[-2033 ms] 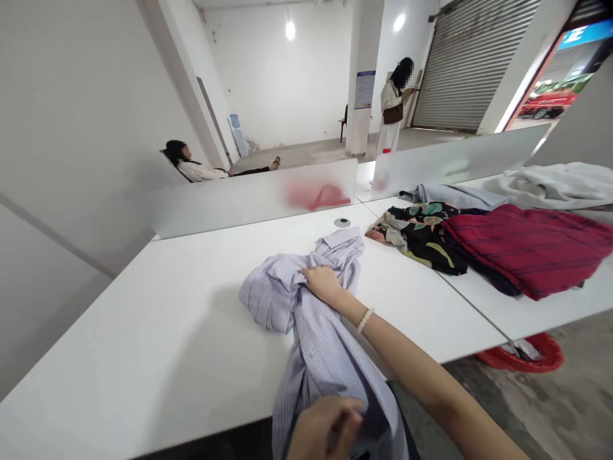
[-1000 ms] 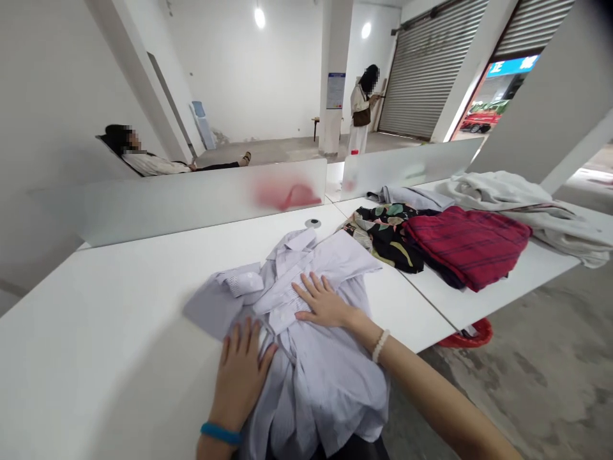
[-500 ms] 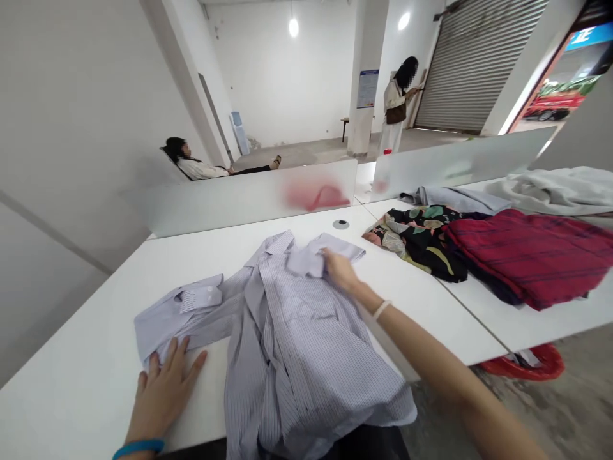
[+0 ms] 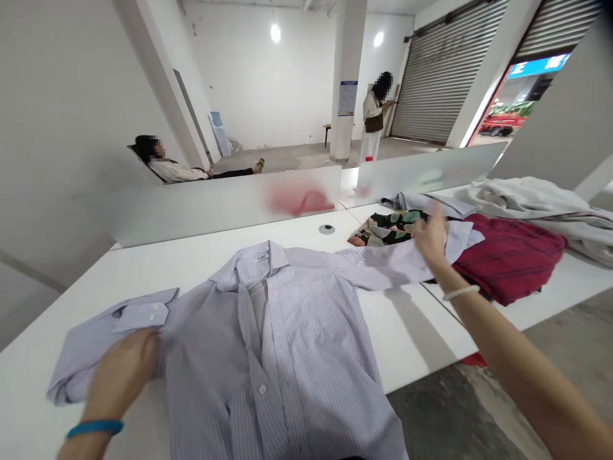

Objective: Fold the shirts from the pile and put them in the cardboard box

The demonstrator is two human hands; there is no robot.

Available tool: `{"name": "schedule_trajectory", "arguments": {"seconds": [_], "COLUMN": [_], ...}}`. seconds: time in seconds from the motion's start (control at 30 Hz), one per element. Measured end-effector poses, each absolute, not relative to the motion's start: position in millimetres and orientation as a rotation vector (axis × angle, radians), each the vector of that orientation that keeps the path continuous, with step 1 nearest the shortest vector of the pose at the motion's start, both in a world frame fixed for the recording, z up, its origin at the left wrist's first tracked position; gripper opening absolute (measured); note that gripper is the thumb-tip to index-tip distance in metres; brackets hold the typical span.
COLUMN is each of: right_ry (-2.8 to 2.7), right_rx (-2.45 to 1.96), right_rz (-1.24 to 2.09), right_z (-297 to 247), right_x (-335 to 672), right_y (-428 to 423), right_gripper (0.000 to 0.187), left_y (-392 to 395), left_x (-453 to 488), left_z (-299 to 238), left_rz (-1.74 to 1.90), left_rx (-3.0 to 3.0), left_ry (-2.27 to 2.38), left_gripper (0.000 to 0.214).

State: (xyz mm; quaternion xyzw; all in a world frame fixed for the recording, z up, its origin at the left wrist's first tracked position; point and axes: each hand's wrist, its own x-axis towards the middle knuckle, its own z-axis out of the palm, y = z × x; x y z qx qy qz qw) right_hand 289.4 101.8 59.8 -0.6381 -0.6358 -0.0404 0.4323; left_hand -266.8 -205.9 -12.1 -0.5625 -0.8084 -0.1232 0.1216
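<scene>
A striped light-purple button shirt (image 4: 311,313) lies front up on the white table (image 4: 201,265), its collar toward the far side and its hem hanging over the near edge. My right hand (image 4: 432,239), smeared by motion, grips one sleeve near its cuff and holds it stretched to the right, above the other clothes. On the left, the other sleeve (image 4: 81,351) lies bent, with its buttoned cuff (image 4: 143,316) on top. My left hand (image 4: 125,364), also blurred, has its fingers curled on the shirt beside that cuff.
A black floral garment (image 4: 383,227), a red plaid garment (image 4: 512,249) and a pale grey-white cloth (image 4: 527,198) lie at the right. A frosted divider (image 4: 215,201) borders the table's far side. Beyond it, one person reclines (image 4: 177,169) and another stands (image 4: 373,118).
My right hand has drawn the sleeve out to the right, and the shirt front has spread wider and flatter. My left hand has gone from lying spread to curled on the shirt. The view has shifted right.
</scene>
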Motion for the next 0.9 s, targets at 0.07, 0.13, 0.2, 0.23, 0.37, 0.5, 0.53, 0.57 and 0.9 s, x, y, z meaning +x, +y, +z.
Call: {"name": "schedule_trajectory", "arguments": {"seconds": [0.07,0.13,0.2,0.23,0.37,0.5,0.53,0.57,0.9], "right_ry": [-2.1,-2.414,-2.625,-2.689,-2.743,-2.763,-2.764,-2.765,-2.714], "right_rx": [-1.407,-1.268,-1.262,-1.283,-1.36,-1.406,-1.414,-1.422,-1.406], "right_rz": [0.013,0.003,0.025,0.035,0.087,0.168,0.184,0.199,-0.01], "right_z": [36.4,6.3,-22.4,-33.9,-53.9,-50.6,-49.3,-47.8,8.0], "right_x": [234.6,187.3,158.5,151.6,153.2,159.3,159.2,158.7,93.0], "right_y": [81.5,63.0,53.1,52.8,79.2,121.2,130.3,138.6,167.5], "right_gripper": [0.049,0.048,0.056,0.06,0.067,0.07,0.071,0.07,0.038], "left_y": [-174.7,-151.2,-137.3,-133.2,-119.6,-89.6,-80.0,-70.4,-4.4], "left_x": [-233.6,-209.0,-199.6,-200.4,-222.5,-244.1,-247.3,-249.4,-209.3], "left_z": [-16.6,-26.5,-36.3,-39.7,-42.5,-39.5,-38.8,-37.8,-6.2], "left_rz": [-0.248,-0.113,-0.027,-0.01,-0.02,-0.028,-0.026,-0.021,-0.347], "left_rx": [-1.839,-1.91,-1.893,-1.883,-1.919,-1.908,-1.905,-1.902,-1.933], "left_ry": [-2.383,-2.384,-2.424,-2.453,-2.507,-2.564,-2.569,-2.569,-2.362], "left_gripper": [0.055,0.056,0.062,0.065,0.075,0.078,0.078,0.077,0.045]}}
